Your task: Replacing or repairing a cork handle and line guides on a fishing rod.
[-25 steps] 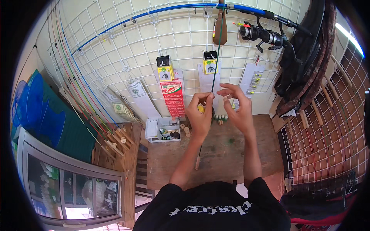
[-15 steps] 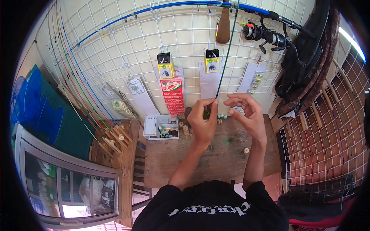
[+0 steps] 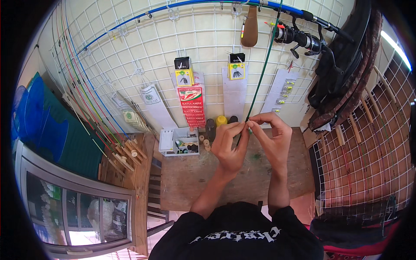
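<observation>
A thin dark green fishing rod [image 3: 265,64] slants up from my fingers, its upper end leaving the top of the picture. My left hand [image 3: 231,147] is closed round the rod's lower part, with thumb and forefinger pinched at the front. Thumb and forefinger of my right hand [image 3: 275,141] pinch at the same spot on the rod, touching the left fingertips. A small green bit [image 3: 250,130] shows just under the fingertips, too small to name. Both hands are above the wooden table [image 3: 190,182].
A white compartment tray [image 3: 164,141] with small parts stands at the table's back left, near wooden spools [image 3: 206,142] and a yellow-topped jar [image 3: 221,120]. Behind, a white wire grid holds a blue rod [image 3: 186,6], a black reel [image 3: 299,40] and hanging packets [image 3: 191,102].
My right hand has come in from beside the rod and closed on it next to my left hand. The rod's upper part has swung right. Jars behind my hands now show.
</observation>
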A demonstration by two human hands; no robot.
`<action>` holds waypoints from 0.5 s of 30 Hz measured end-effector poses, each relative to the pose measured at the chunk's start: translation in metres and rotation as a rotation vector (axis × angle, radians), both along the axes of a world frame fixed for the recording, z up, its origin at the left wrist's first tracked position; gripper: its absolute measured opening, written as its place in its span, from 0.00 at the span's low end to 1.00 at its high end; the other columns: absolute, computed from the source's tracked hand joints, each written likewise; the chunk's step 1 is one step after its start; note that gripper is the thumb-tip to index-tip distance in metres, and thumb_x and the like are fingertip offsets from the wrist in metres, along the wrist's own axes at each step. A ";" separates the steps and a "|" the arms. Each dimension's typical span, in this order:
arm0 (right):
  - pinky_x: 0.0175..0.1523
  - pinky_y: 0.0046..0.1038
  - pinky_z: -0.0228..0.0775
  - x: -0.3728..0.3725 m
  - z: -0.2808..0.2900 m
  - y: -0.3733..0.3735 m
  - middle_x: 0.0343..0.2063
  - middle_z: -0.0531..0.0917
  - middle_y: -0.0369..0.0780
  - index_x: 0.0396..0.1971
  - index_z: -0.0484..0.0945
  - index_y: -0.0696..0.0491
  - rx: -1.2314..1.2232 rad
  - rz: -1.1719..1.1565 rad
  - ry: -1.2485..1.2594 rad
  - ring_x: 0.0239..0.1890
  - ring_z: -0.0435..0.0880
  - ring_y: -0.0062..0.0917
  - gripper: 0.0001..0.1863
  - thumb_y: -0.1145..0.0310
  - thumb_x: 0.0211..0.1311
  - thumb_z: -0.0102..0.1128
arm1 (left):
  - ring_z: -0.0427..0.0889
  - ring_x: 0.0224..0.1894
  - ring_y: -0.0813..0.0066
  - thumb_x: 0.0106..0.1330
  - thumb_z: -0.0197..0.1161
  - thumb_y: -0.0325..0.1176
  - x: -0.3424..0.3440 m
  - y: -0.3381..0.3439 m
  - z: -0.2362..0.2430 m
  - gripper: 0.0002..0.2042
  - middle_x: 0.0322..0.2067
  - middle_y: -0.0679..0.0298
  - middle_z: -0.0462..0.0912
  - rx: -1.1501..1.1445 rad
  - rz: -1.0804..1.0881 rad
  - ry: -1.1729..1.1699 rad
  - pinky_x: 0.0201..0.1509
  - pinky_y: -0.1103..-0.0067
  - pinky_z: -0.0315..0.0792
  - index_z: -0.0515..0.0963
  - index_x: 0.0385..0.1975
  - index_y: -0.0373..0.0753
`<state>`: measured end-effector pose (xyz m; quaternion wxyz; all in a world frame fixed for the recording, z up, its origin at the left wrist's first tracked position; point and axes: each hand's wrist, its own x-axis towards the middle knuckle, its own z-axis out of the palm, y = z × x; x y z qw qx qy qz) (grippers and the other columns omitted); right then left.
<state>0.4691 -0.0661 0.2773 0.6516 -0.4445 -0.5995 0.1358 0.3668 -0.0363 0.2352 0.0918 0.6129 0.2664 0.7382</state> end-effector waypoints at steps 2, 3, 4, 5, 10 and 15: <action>0.38 0.21 0.68 -0.003 -0.001 0.001 0.27 0.83 0.39 0.30 0.81 0.60 0.001 -0.021 -0.009 0.30 0.77 0.19 0.07 0.78 0.48 0.65 | 0.80 0.30 0.66 0.50 0.67 0.17 -0.002 0.000 -0.001 0.08 0.29 0.57 0.81 0.010 0.024 0.008 0.34 0.78 0.72 0.77 0.30 0.32; 0.38 0.21 0.68 -0.004 -0.002 0.002 0.27 0.83 0.39 0.30 0.81 0.60 0.000 -0.018 -0.008 0.30 0.77 0.19 0.07 0.78 0.48 0.65 | 0.80 0.29 0.69 0.51 0.68 0.18 -0.003 0.000 -0.001 0.08 0.29 0.56 0.81 0.020 0.045 0.015 0.34 0.80 0.72 0.77 0.30 0.31; 0.38 0.22 0.68 -0.003 -0.001 0.001 0.27 0.83 0.39 0.30 0.80 0.60 0.004 -0.020 -0.019 0.30 0.77 0.18 0.07 0.78 0.49 0.65 | 0.80 0.29 0.69 0.51 0.68 0.18 -0.003 -0.001 0.000 0.08 0.29 0.56 0.81 0.020 0.041 0.014 0.34 0.80 0.72 0.77 0.30 0.31; 0.39 0.22 0.67 -0.003 0.000 0.000 0.27 0.83 0.38 0.30 0.80 0.60 0.007 -0.022 -0.031 0.31 0.77 0.18 0.06 0.78 0.50 0.65 | 0.80 0.29 0.69 0.51 0.67 0.18 -0.003 -0.002 0.001 0.08 0.29 0.57 0.81 0.022 0.031 0.008 0.34 0.80 0.72 0.77 0.30 0.31; 0.44 0.22 0.66 -0.005 -0.006 -0.013 0.30 0.81 0.39 0.32 0.78 0.62 -0.038 0.105 0.186 0.35 0.76 0.18 0.05 0.79 0.53 0.62 | 0.78 0.29 0.74 0.51 0.67 0.17 -0.006 -0.008 0.000 0.08 0.29 0.59 0.81 -0.042 -0.102 -0.054 0.34 0.81 0.70 0.77 0.30 0.32; 0.45 0.22 0.66 -0.008 -0.011 -0.019 0.33 0.80 0.40 0.33 0.77 0.63 -0.049 0.130 0.318 0.37 0.76 0.19 0.05 0.80 0.55 0.60 | 0.74 0.30 0.80 0.51 0.68 0.18 -0.011 -0.021 0.004 0.10 0.29 0.63 0.80 -0.201 -0.290 -0.107 0.34 0.85 0.67 0.77 0.32 0.32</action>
